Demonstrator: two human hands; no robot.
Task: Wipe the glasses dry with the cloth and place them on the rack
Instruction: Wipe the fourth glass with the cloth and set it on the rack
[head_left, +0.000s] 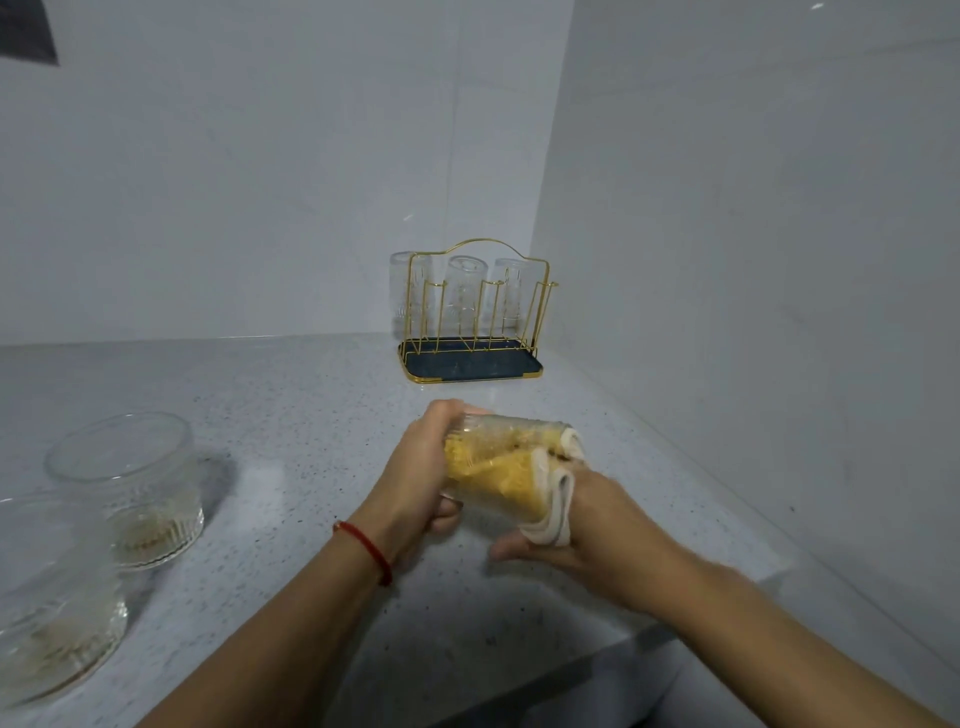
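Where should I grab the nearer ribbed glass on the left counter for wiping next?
Take the ribbed glass by its side wall, around the lower ribbed body, coming from the right with the left hand once it is free. It stands upright with its mouth up and open, and nothing blocks that side. A second glass sits close at its near left, so avoid approaching from there.

The speckled grey countertop (322, 415) is carrying a gold wire rack (470, 312) back in the corner, and two ribbed glass bowls (130, 488) are sitting at the left.
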